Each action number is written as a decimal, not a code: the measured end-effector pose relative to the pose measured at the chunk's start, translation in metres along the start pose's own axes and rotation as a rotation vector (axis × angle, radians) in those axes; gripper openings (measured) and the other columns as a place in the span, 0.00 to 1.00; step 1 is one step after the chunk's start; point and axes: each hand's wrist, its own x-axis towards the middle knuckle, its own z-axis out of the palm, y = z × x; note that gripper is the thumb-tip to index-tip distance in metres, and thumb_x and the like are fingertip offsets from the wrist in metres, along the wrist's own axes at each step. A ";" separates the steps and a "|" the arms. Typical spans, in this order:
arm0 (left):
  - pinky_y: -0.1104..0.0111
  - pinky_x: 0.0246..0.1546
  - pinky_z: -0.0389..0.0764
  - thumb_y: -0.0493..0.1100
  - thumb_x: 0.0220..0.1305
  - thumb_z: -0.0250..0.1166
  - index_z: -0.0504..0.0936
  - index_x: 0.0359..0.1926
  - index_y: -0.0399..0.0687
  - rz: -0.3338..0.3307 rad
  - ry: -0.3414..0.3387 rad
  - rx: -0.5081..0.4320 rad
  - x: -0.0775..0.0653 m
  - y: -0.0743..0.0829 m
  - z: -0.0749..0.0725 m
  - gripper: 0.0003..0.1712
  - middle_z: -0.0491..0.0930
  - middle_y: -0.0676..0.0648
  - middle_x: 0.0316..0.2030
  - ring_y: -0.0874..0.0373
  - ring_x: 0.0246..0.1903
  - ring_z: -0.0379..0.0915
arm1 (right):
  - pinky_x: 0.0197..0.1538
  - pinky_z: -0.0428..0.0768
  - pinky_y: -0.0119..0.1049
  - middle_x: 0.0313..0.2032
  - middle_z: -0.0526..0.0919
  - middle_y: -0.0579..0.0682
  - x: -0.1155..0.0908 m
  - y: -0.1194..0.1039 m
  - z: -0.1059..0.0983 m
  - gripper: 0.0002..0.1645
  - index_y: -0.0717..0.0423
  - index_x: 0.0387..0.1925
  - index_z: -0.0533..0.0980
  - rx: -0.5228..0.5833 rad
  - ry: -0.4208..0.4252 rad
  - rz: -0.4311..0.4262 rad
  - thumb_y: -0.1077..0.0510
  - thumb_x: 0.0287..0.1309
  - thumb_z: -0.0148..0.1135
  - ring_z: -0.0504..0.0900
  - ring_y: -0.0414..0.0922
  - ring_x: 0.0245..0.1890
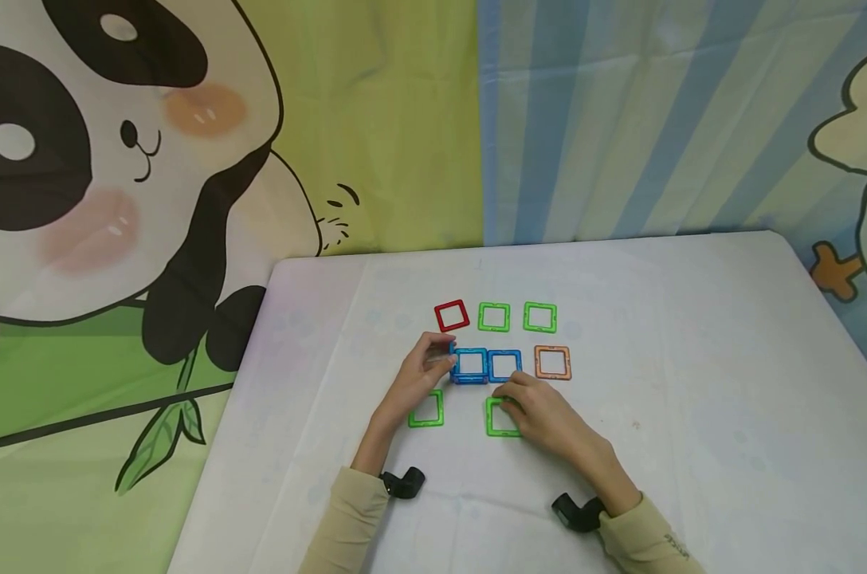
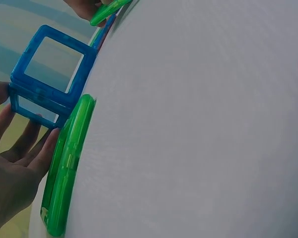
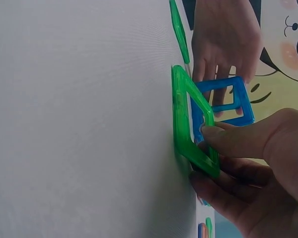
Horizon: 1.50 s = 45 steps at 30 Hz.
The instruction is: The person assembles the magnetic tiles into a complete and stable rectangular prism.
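Note:
Around the left side of a raised blue magnetic tile structure point(image 1: 471, 379), my left hand point(image 1: 425, 368) holds on with thumb and fingers. Square blue frames in it stand at angles to one another, as the left wrist view shows. A flat blue tile point(image 1: 505, 351) adjoins its right side. Nearer me, my right hand point(image 1: 548, 410) pinches a green square magnetic tile point(image 1: 504, 434). That green tile point(image 3: 181, 111) is tilted up from the table in the right wrist view. Another green tile point(image 1: 426, 423) lies just below my left hand.
At the back of the white table point(image 1: 692, 383) lie a red square tile point(image 1: 452, 328) and two green ones, the left point(image 1: 494, 329) and the right point(image 1: 541, 330). An orange tile point(image 1: 552, 376) lies right of the blue ones. A printed cloth point(image 1: 405, 119) hangs behind.

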 end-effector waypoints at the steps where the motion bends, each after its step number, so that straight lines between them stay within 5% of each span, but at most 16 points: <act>1: 0.52 0.68 0.75 0.47 0.75 0.62 0.73 0.66 0.55 0.003 0.000 0.000 0.000 0.000 0.000 0.22 0.76 0.48 0.63 0.52 0.66 0.72 | 0.39 0.82 0.34 0.36 0.82 0.47 0.000 0.000 0.000 0.09 0.57 0.42 0.87 -0.001 0.001 0.001 0.67 0.60 0.71 0.78 0.38 0.34; 13: 0.53 0.68 0.75 0.47 0.74 0.62 0.72 0.66 0.54 0.002 0.000 0.011 -0.001 -0.001 0.000 0.22 0.76 0.47 0.64 0.51 0.66 0.72 | 0.39 0.84 0.34 0.38 0.84 0.47 0.002 -0.001 0.001 0.11 0.58 0.43 0.88 -0.038 0.130 -0.025 0.67 0.58 0.73 0.80 0.39 0.35; 45: 0.53 0.68 0.74 0.47 0.74 0.62 0.73 0.66 0.57 -0.021 -0.004 -0.023 -0.001 0.000 -0.001 0.22 0.76 0.48 0.64 0.52 0.67 0.72 | 0.36 0.84 0.35 0.37 0.83 0.49 0.011 0.006 -0.006 0.11 0.59 0.41 0.89 -0.052 0.295 -0.079 0.68 0.55 0.75 0.81 0.43 0.36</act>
